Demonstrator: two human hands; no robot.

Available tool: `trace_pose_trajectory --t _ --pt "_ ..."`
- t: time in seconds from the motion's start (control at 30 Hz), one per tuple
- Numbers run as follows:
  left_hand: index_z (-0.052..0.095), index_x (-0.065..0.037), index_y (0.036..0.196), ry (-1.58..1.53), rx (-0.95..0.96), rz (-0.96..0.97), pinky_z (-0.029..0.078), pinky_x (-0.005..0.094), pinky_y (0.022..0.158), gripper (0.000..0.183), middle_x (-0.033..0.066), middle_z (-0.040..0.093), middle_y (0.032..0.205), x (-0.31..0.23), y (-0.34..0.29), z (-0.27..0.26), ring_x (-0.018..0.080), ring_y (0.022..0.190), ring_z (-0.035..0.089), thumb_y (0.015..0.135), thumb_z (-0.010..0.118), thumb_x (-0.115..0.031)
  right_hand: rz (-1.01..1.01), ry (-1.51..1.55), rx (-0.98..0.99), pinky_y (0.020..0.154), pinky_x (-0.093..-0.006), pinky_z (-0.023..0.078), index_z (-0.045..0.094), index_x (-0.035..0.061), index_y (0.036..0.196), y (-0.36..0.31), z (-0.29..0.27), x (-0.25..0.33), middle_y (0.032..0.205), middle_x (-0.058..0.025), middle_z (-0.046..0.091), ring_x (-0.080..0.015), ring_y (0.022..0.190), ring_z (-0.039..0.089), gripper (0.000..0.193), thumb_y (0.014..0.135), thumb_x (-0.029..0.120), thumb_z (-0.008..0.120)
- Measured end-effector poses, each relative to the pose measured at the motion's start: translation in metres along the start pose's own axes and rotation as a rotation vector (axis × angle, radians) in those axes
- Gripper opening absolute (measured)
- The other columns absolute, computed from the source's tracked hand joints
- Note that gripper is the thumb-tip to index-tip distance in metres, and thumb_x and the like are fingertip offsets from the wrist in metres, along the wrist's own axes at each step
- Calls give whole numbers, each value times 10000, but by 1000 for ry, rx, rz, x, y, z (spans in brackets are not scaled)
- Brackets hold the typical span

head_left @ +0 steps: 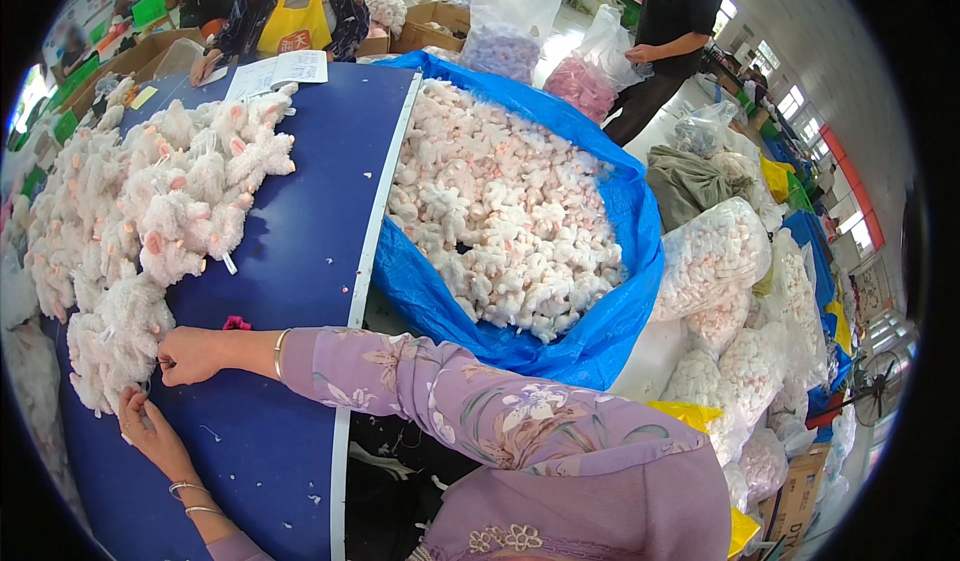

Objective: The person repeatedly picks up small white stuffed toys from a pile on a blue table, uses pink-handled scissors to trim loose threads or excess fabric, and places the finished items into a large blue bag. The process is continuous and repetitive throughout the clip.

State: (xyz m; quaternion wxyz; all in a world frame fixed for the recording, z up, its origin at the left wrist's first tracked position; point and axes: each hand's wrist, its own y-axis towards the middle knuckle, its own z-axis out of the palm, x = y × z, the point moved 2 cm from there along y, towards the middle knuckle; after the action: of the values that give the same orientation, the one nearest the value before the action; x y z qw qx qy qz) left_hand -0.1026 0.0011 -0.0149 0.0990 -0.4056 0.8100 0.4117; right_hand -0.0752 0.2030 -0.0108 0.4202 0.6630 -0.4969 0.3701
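Fluffy curly-pile white plush toy lies on smooth blue table, left side. Right hand curled beside toy; can't tell if clamped on anything. Left hand at toy's lower edge, fingertips close together, grip unclear. Shaggy plush heap on table's far left. Right of table: crinkly blue tarp holding small fuzzy white pieces.
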Motion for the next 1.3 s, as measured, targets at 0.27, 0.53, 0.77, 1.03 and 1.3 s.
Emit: trace_pose_trajectory --t 0.27,0.53,0.77,1.03,1.3 --pt "591 27 989 -11 -28 5 393 372 968 153 144 567 1222 -9 1 3 277 1144 504 906 520 -80 -24 -3 -20 590 -366 498 665 -20 763 -1 -2 -5 669 -157 661 -241 617 646 230 734 205 629" --pt "580 20 995 1 -1 12 389 370 974 145 133 546 1236 -3 1 0 269 1156 489 911 509 -75 -8 5 -11 582 -359 497 664 -15 762 -1 -1 0 640 -143 655 -228 590 642 222 732 202 627" --pt "575 20 989 -11 4 -7 387 368 974 136 128 536 1246 -5 0 -1 267 1161 484 912 506 -70 13 6 -1 601 -366 501 664 -17 767 -3 -2 5 664 -160 658 -251 618 649 228 731 205 627" --pt "578 22 984 5 6 21 386 370 975 141 133 543 1242 -3 1 2 271 1159 486 908 511 -76 -1 -17 -20 644 -385 505 668 -20 769 1 0 -6 732 -184 669 -290 687 658 234 727 208 633" --pt "587 64 1099 235 -100 92 362 421 1006 286 201 550 1236 -2 -2 -15 342 1173 486 876 556 -113 -111 -26 11 599 -362 502 672 3 765 2 6 10 667 -132 662 -231 596 646 235 740 233 626"
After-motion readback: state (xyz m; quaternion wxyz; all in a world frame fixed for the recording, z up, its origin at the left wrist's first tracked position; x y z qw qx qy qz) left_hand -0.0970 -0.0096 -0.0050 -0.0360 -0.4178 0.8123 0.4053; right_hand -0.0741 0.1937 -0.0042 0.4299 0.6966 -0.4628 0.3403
